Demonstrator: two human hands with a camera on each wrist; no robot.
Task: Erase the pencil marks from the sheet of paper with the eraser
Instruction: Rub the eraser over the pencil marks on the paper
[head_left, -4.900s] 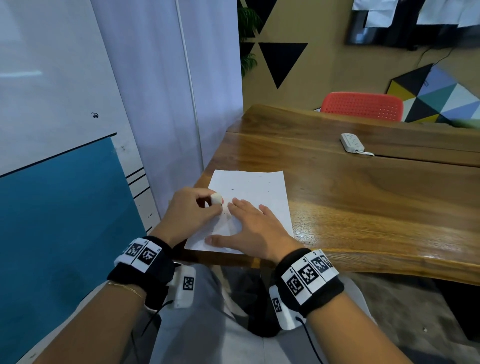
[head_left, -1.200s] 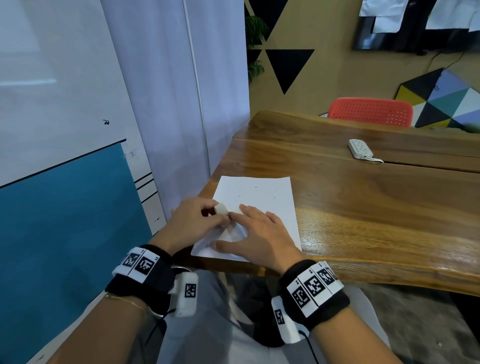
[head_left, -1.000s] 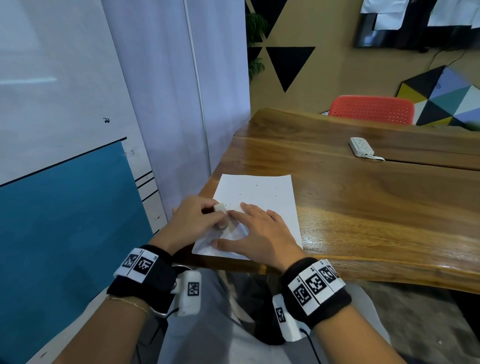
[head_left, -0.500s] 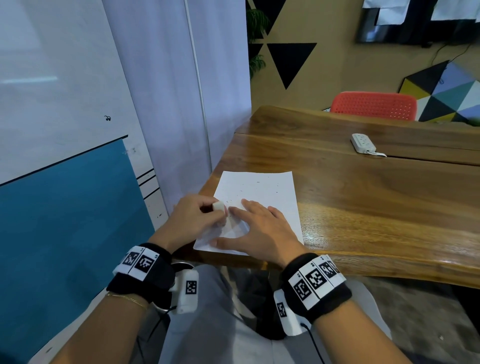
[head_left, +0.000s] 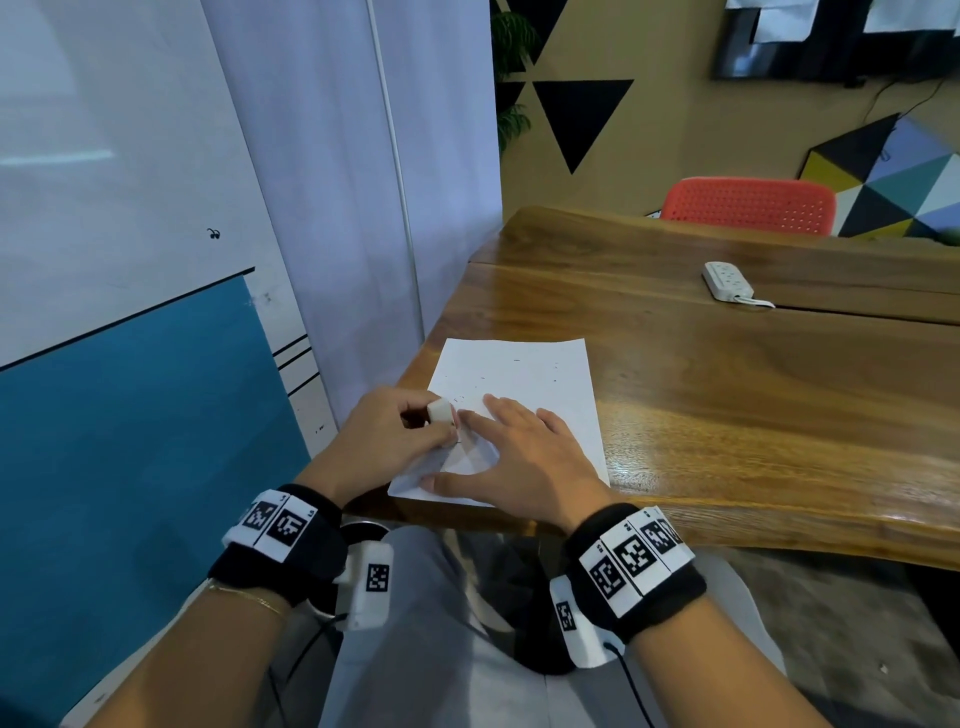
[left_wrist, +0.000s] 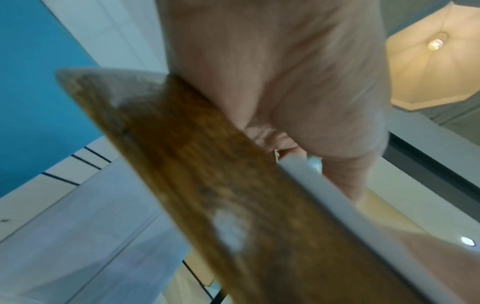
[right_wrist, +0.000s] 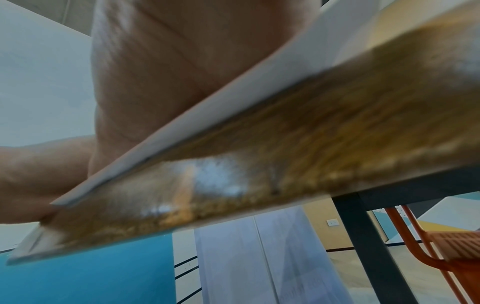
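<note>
1. Paper: a white sheet flat on the wooden table, at the table's near left corner, long side running toward 12 o'clock. Its near edge reaches the table edge.
2. Pencil marks: a few short dark flecks scattered over the far half of the sheet.
3. Left hand: fingers curled, pinching the small white eraser between thumb and fingertips. Eraser tip is down on the sheet near its left edge.
4. Right hand: fingers straight and spread, palm down, pressing the near half of the sheet. Index fingertip lies just at 3 o'clock of the eraser.
5. White power strip: on the table, well apart at 1 o'clock.
6. Red chair: behind the table's far edge.
</note>
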